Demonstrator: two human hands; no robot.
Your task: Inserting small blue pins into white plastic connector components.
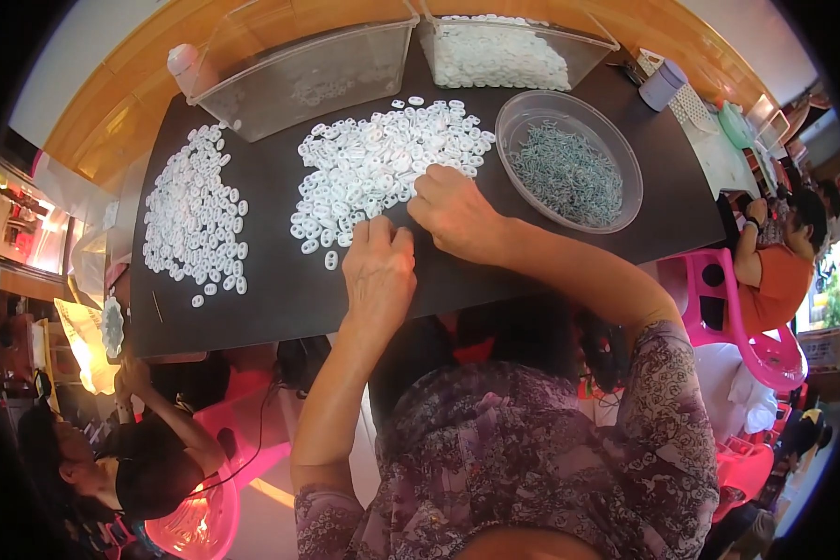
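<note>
Grip, left hand [381,268] and right hand [462,217]: both curled, contents indiscernible.
Apparently close manual work beside white oval pieces [392,154]; the next move likely calls for precise pinching.

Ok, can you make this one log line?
left hand: near middle white pile; right hand: at same pile; held: unclear; screws: in round tub

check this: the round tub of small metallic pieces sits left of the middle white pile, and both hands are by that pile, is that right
Not left: in the head view, the round tub of small metallic pieces sits right of the middle white pile. The left hand and right hand are indeed by that pile.
</note>
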